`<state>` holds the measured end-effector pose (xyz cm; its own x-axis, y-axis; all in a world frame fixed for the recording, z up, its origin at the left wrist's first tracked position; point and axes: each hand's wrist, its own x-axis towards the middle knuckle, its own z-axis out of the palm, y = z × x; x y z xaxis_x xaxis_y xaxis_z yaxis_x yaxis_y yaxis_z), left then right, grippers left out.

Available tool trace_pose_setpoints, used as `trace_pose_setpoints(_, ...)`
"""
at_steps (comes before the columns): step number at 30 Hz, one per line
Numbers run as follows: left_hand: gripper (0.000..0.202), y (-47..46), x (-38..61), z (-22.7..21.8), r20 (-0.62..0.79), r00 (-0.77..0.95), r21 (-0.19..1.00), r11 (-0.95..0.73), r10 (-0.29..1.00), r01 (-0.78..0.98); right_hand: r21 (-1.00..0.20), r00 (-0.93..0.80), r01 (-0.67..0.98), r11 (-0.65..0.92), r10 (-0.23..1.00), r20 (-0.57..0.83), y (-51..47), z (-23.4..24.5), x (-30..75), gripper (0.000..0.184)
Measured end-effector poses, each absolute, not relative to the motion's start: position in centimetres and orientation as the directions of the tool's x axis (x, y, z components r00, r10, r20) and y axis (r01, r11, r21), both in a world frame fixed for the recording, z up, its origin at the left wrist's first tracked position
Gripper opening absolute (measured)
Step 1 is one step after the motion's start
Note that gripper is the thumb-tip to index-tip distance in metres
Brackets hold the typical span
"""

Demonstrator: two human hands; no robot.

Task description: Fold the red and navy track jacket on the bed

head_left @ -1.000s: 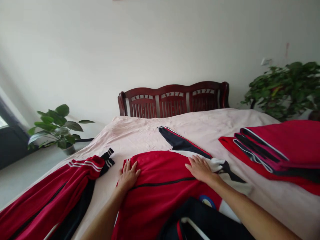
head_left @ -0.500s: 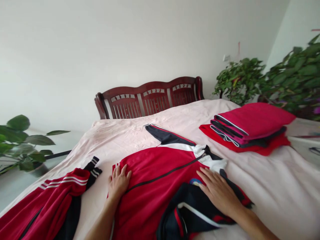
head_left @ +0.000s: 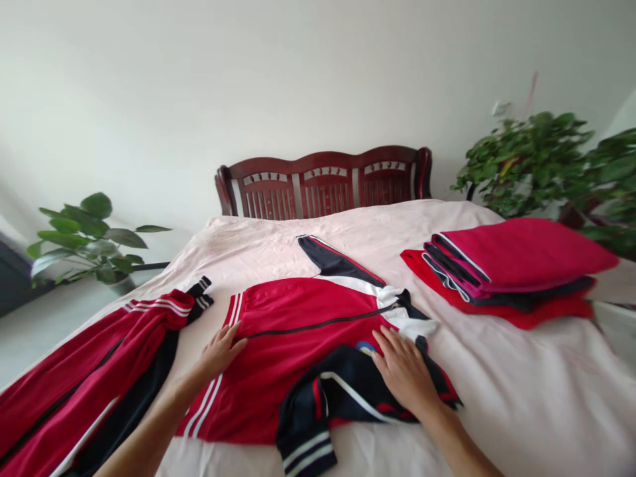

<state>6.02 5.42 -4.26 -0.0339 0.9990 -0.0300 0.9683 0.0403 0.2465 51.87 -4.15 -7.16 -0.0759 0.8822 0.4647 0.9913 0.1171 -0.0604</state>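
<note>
1. Left hand (head_left: pixel 218 351) flat and open at the edge of the red track jacket (head_left: pixel 293 331), not gripping.
2. Right hand (head_left: pixel 405 371) open, resting on the jacket's black sleeve (head_left: pixel 342 391), no grasp.
3. Jacket lies mid-bed (head_left: pixel 447 377); another red jacket (head_left: pixel 84 371) at left edge.
4. Folded red clothes (head_left: pixel 511 265) on right side.
5. Wooden headboard (head_left: pixel 322 182) at far edge.

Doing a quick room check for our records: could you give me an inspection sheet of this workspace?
surface: creased pale pink bed cover on a bed
items in hand: red track jacket spread out, its navy sleeve lying across it
clutter: red-and-black garment to the left; folded red stack to the right
grips: left hand open at the jacket's edge; right hand open on the sleeve
cables: nothing seen
surroundings: dark wooden headboard, potted plants either side, pale wall
</note>
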Motion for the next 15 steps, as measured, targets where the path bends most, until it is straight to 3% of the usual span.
trace_pose_setpoints(7, 0.067, -8.9, 2.6, -7.2, 0.132, -0.249, 0.313, 0.199, 0.959, 0.929, -0.033, -0.118, 0.988, 0.151, 0.876, 0.468, -4.5, -6.2, 51.5, 0.047)
trace_pose_setpoints(15, 0.059, -11.1, 5.3, -6.2, 0.221, -0.304, 0.295, 0.234, 0.927, 0.926, 0.019, -0.153, 0.986, 0.167, 0.845, 0.512, -4.2, -7.0, 51.8, 0.049)
